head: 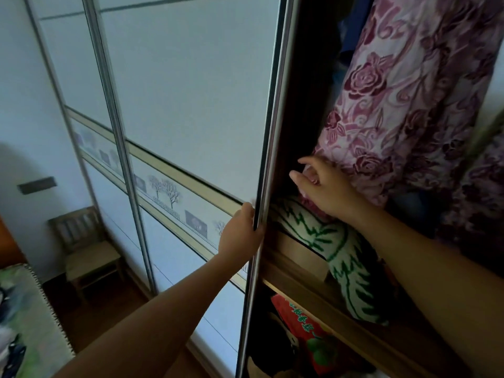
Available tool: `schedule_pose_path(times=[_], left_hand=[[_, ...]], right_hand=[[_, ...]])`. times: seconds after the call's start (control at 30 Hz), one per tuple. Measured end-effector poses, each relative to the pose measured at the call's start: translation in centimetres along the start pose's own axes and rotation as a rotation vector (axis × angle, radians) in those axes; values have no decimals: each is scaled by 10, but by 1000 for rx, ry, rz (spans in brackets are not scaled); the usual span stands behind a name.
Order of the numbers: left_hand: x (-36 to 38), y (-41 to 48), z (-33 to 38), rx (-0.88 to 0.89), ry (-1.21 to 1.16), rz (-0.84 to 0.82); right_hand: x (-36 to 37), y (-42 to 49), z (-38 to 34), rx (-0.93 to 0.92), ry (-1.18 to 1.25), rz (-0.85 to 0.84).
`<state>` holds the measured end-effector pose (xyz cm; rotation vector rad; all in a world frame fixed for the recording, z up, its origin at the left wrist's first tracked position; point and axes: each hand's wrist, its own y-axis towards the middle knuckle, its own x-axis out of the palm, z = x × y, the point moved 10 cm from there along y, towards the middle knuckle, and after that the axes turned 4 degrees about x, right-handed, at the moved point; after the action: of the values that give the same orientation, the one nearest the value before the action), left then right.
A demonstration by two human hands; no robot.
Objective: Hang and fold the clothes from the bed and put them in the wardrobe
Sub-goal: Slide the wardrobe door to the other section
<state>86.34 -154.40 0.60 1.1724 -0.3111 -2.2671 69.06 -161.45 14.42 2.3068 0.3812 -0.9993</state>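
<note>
Clearly nearer, the right hand — fingers loosely spread, holding nothing — reaches just left of the floral garment hanging lengthwise in the wardrobe; the left hand grips the sliding door by its edge.

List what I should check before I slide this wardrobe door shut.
1. Grip on the door: ok. The left hand grips the edge of the sliding door.
2. Door path free of hands: not ok. The right hand is inside the opening, at the floral garment.
3. Floral garment on a hanger: cannot tell. Its top is out of view.
4. Green-and-white bundle behind the door line: cannot tell.
5. Bed cleared: not ok. Clothes lie on it.
</note>
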Motion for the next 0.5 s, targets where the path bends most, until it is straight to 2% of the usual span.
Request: schedule_pose_path(times=[0.23,0.33,0.4,0.5], left_hand=[[13,-15,32,139,51,-30],[22,-30,56,214,30,-47],[27,-42,76,264,4,-66],[39,-62,111,361,22,-130]], right_hand=[[-15,-19,-49,-196,-18,140],[-38,-37,-55,-211,-42,224],[-58,-53,-58,-226,-132,296],[-87,-78,-59,-255,-439,389]])
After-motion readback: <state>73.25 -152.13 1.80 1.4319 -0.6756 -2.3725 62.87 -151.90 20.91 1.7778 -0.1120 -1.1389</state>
